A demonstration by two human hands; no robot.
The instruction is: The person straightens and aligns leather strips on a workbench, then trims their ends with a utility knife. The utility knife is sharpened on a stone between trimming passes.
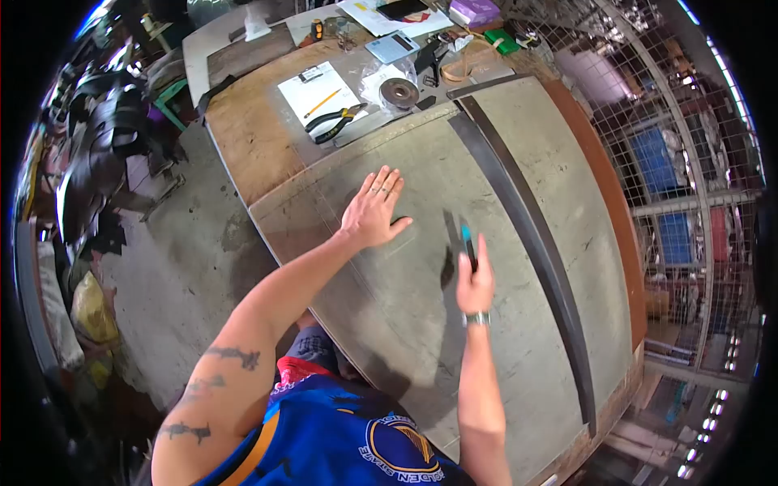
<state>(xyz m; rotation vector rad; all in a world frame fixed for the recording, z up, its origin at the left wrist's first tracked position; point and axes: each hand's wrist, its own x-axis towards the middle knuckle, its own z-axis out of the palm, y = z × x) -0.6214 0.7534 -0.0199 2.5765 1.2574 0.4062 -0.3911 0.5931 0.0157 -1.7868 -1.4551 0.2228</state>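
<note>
My left hand (373, 209) lies palm down on the grey work mat (389, 292), fingers stretched out and holding nothing. To its right, my right hand (476, 279) is closed around a slim black tool with a teal end (467, 237); its exact kind is not clear. The tool points up and away from me, and a dark shadow falls on the mat beside the hand. Right of my right hand, a long dark strip (531, 231), apparently leather, runs down the mat. Another narrow dark strip (486, 130) lies along its upper right edge.
Beyond the mat are pliers (335, 123), a yellow pencil (322, 103) on white paper (301, 91), a tape roll (399, 93) and a calculator (391, 47). A brown sheet (620, 243) borders the mat at right, near wire-mesh shelving (689, 198). Dark material (105, 146) hangs at left.
</note>
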